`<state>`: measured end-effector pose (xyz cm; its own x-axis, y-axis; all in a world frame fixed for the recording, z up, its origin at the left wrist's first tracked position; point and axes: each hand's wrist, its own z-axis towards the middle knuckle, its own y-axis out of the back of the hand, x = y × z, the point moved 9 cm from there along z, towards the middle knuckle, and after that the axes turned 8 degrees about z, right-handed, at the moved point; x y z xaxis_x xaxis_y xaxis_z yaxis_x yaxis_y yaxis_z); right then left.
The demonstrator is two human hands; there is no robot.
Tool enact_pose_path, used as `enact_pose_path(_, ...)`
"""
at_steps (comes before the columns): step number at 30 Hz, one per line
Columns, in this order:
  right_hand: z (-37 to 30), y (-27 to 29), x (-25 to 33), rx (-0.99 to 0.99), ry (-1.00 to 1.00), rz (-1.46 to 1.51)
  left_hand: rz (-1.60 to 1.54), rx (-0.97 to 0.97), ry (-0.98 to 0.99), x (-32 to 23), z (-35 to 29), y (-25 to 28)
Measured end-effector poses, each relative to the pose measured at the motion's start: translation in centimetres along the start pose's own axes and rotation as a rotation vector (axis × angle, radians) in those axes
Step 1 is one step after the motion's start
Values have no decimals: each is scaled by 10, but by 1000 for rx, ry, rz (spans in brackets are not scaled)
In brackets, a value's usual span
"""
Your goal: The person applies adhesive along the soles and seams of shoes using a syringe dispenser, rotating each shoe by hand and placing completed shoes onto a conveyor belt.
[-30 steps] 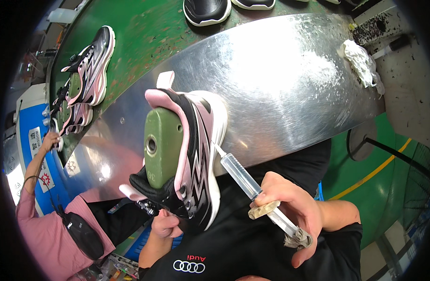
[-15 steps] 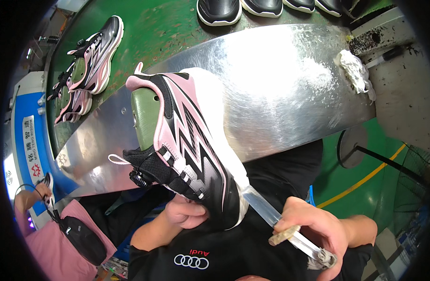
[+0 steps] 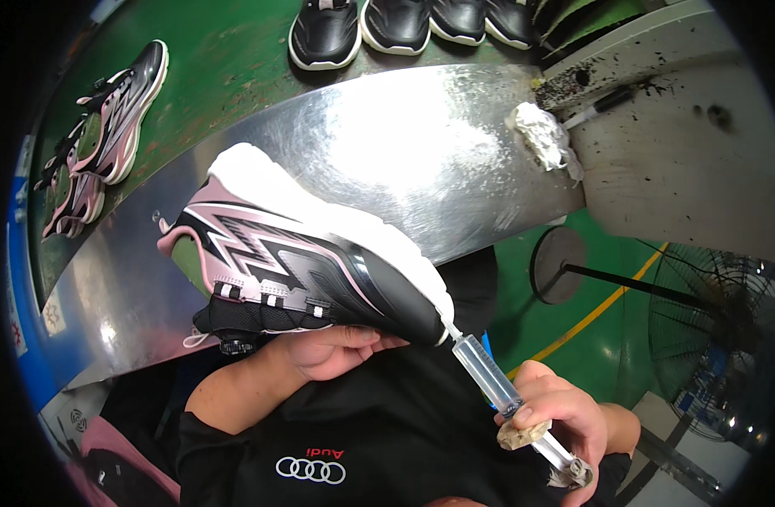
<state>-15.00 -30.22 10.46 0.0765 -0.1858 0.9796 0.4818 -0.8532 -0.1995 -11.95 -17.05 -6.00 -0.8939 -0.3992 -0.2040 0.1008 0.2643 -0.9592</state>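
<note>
Pink-and-black sneaker (image 3: 311, 262) across the edge of the bench (image 3: 480, 190)

Just off the bench, left hand (image 3: 330, 351) has its grip on the sneaker; farther out, right hand (image 3: 560, 407) has its grip around a syringe (image 3: 489, 376), tip at the toe.

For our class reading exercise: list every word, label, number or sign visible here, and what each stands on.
Wording isn't copied out; placement only:
Red lettering, upside down, above four linked white rings: black fabric shirt.
Fine marks, too small to read: clear plastic syringe barrel.
Red sign, too blurred: flat blue panel, left edge.
</note>
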Motion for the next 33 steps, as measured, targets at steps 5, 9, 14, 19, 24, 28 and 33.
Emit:
enact_pose_path(5, -11, 0, 3, -29, 84, -113, 24, 12, -52, -6, 20, -4)
enact_pose_path(9, -15, 4, -2, -90, 123, -161, -24, 2, -71, -13, 29, -10)
enact_pose_path(14, -12, 0, -3, -118, 186, -282, -21, 12, -115, -19, 38, -15)
enact_pose_path(19, -7, -6, -6, -104, 231, -380, -47, 24, -144, -22, 45, -14)
enact_pose_path(24, -6, -11, -12, -121, 294, -566, -41, 40, -114, -27, 48, -24)
enact_pose_path(28, -3, -17, -14, -157, 378, -664, -70, 78, -130, -28, 49, -27)
enact_pose_path(33, 1, -21, -19, -187, 435, -788, -106, 81, -147, -28, 49, -28)
